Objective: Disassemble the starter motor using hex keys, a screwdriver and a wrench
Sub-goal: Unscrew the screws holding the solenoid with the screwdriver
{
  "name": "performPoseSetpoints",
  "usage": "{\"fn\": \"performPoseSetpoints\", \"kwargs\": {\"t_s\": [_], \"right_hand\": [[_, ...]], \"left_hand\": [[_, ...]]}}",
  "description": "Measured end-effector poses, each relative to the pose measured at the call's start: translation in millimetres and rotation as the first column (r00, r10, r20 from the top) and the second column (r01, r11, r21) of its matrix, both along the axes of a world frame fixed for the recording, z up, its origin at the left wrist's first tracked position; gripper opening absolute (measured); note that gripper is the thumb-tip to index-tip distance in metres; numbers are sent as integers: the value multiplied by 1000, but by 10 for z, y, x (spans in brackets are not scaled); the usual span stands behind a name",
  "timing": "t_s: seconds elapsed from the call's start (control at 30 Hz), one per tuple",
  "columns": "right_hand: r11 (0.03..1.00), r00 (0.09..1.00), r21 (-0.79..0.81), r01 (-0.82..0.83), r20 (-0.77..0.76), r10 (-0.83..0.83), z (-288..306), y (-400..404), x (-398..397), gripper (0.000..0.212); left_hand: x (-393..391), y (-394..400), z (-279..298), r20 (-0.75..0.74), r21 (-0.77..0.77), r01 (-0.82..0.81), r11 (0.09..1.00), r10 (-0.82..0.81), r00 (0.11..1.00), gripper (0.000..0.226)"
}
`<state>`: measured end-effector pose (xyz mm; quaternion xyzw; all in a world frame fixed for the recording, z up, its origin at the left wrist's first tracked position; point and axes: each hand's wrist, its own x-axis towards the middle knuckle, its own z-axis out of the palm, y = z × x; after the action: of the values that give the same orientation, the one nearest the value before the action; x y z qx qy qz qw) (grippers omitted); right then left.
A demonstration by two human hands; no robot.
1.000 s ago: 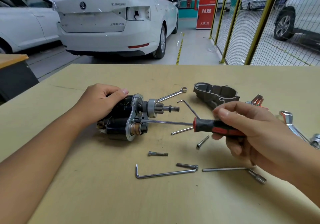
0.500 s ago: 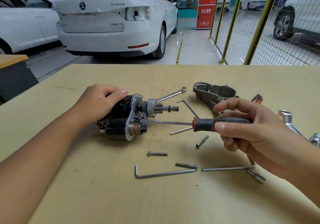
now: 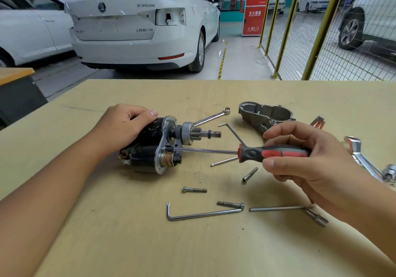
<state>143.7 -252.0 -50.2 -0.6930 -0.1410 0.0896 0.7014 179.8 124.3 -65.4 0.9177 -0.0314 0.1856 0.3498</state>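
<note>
A: Right hand [image 3: 304,163]?
B: Fingers and thumb pinch the red-and-black handle of the screwdriver [image 3: 272,152]. The shaft runs level to the left, its tip at the silver end plate of the starter motor [image 3: 154,146].
A: Left hand [image 3: 124,126]?
B: Curled over the motor's black body from the far side, thumb on top. The motor lies on its side on the tan table [image 3: 107,234], its pinion shaft pointing right.
A: Around them?
B: A small hex key [image 3: 232,132] lies under the shaft. A wrench [image 3: 211,117] is just behind the pinion, a grey housing [image 3: 265,116] further right. Nearer us lie three loose bolts [image 3: 195,190], a long hex key [image 3: 203,214] and a thin rod [image 3: 278,208]. A white car [image 3: 139,23] is parked beyond.
</note>
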Motion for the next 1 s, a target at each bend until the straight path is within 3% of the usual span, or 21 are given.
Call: {"fn": "performPoseSetpoints", "kwargs": {"t_s": [0.2, 0.37, 0.47, 0.57, 0.67, 0.77, 0.83, 1.0], "right_hand": [[993, 980, -108, -43, -196, 21, 55, 49, -17, 43], [999, 995, -2, -46, -91, 46, 43, -6, 30, 32], [996, 997, 91, -8, -81, 16, 14, -25, 49, 40], [999, 992, 38, -19, -126, 23, 17, 23, 15, 35], [999, 989, -37, 2, -145, -7, 26, 18, 15, 45], [998, 993, 46, -41, -107, 46, 24, -12, 40, 31], [995, 995, 86, -54, -80, 61, 1, -20, 37, 36], [998, 988, -1, -65, -140, 64, 27, 16, -1, 35]], "left_hand": [[-2, -4, 5, -15, -9, 8, 1000, -9, 1000, 58], [-7, 1, 3, -10, -1, 6, 1000, -6, 1000, 50], [3, 8, -1, -4, 5, 8, 1000, -8, 1000, 53], [10, 15, -5, -15, -4, 9, 1000, -9, 1000, 61], [16, 19, -9, -21, 0, 7, 1000, -7, 1000, 69], [17, 21, -10, -25, -11, 9, 1000, -9, 1000, 67], [17, 23, -13, -28, -14, 11, 1000, -12, 1000, 67], [24, 29, -17, -13, -3, 13, 1000, -13, 1000, 63]]}}
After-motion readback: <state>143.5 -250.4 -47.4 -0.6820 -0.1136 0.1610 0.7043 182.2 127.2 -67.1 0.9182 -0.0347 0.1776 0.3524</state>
